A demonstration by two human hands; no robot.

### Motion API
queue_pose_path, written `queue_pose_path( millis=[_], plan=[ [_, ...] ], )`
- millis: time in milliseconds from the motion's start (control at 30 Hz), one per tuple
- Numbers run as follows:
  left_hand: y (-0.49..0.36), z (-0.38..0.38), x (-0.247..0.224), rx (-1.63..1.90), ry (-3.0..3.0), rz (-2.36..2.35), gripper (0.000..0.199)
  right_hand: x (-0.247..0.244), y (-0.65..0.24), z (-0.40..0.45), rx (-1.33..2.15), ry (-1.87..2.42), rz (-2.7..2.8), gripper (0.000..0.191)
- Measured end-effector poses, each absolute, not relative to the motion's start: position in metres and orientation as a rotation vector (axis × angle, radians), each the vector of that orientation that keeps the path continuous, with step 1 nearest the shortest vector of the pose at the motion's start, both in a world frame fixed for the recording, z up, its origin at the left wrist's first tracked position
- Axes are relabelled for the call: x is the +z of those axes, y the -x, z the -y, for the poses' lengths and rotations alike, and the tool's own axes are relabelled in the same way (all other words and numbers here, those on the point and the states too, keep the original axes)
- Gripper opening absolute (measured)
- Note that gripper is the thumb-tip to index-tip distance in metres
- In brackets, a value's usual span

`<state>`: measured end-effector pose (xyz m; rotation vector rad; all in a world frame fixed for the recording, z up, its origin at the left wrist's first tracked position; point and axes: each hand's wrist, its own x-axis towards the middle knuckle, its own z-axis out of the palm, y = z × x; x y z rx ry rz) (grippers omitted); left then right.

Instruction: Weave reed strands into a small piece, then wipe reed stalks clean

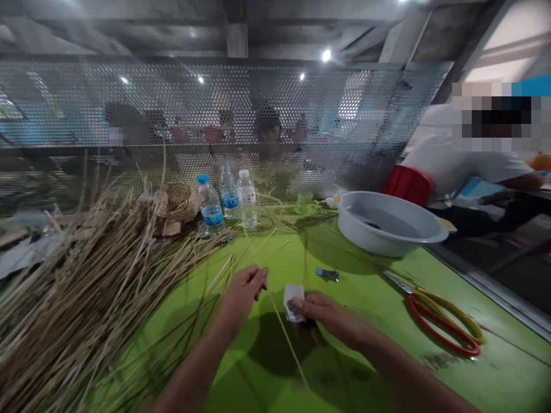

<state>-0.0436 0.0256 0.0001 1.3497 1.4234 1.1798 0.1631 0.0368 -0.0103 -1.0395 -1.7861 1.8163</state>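
My left hand is closed in a pinch on a long thin pale straw strip. The strip slants down towards me past the front of a small white square block. My right hand grips that block from the right, its thumb pressed on the front face. What the block is made of is hard to make out. Just beyond my right hand lies a small dark clip-like piece with a blue end. Scissors with a red and a yellow handle rest to the right, blades pointing away.
A large heap of straw strips covers the left of the green table. Behind it sits a woven basket beside several water bottles. A grey basin stands at the back right. Another person leans over beyond it. A perforated metal screen closes the back.
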Motion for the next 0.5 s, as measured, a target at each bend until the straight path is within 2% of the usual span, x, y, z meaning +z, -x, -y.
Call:
queue_pose_path(
  millis=[333, 500],
  plan=[
    [0.015, -0.024, -0.009, 1.237, -1.323, -1.403, 0.041, -0.015, -0.152, -0.028, 1.874, 0.897, 1.701, 0.047],
    [0.059, -0.044, -0.011, 1.529, -1.082, -1.551, 0.036, -0.021, -0.152, -0.023, 1.943, 0.813, 1.731, 0.050]
  ],
)
